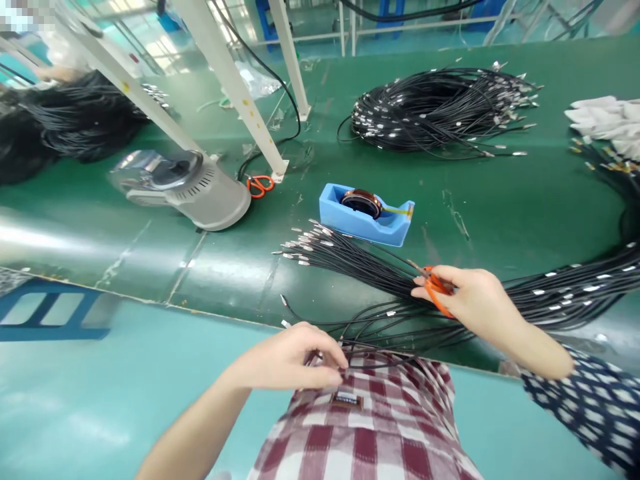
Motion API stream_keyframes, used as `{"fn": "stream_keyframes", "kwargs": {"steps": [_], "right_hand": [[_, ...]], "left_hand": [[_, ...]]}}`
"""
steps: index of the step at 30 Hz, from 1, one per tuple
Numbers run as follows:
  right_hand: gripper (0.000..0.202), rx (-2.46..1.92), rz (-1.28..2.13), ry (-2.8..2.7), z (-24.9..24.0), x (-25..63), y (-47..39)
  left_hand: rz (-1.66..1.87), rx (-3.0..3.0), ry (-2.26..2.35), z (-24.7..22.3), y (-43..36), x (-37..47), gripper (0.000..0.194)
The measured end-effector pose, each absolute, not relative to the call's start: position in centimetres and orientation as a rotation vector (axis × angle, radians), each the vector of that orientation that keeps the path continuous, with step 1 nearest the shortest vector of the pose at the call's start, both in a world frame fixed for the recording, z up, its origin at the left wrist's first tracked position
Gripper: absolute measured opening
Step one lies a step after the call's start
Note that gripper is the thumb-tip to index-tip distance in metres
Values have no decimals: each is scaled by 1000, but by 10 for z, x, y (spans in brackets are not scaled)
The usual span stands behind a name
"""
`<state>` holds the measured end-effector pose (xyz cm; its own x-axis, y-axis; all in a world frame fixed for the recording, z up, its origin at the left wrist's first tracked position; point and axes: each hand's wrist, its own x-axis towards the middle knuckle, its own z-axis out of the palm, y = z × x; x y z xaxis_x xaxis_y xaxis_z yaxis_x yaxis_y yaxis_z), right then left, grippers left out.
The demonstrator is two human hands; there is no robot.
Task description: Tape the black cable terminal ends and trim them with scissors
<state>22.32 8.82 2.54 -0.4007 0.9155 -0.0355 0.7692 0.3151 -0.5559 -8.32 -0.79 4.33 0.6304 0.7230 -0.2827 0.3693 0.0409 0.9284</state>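
In the head view, the right hand (473, 300) gripped orange-handled scissors (434, 285) over a fanned bundle of black wires (350, 260) on the green worktop (500, 207). The left hand (290, 360) pinched wire ends at the worktop's near edge, above a checked cloth (370, 427). A large coil (435, 110) lay well apart beyond the blue tape dispenser (367, 213). Judging by that coil and the loose bundle, much wire remained to be handled.
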Motion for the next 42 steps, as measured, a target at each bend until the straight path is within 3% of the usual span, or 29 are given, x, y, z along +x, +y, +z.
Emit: {"fn": "stream_keyframes", "kwargs": {"steps": [4, 7, 12, 17, 23, 29, 38, 42], "right_hand": [[16, -1394, 319, -2496, 12, 190, 96], [17, -1286, 194, -2502, 1, 179, 100], [27, -1216, 353, -2431, 6, 187, 98], [26, -1211, 634, -2384, 14, 204, 75], [28, -1121, 699, -2498, 8, 216, 52], [28, -1318, 1056, -2307, 32, 219, 62], [29, -1151, 851, -2410, 57, 219, 69], [33, -1077, 369, -2619, 63, 223, 68]], "left_hand": [[397, 1667, 1284, 30, 0, -66, 25], [489, 1688, 1387, 22, 9, -59, 23], [701, 1324, 1405, 7, 24, -61, 24], [982, 645, 1075, 0, 42, -56, 41], [1403, 461, 1046, 6, 49, -57, 22], [1067, 774, 1096, 24, 25, -49, 27], [770, 1388, 1281, 35, 5, -29, 23], [686, 1678, 1301, 34, 4, -27, 29]]}}
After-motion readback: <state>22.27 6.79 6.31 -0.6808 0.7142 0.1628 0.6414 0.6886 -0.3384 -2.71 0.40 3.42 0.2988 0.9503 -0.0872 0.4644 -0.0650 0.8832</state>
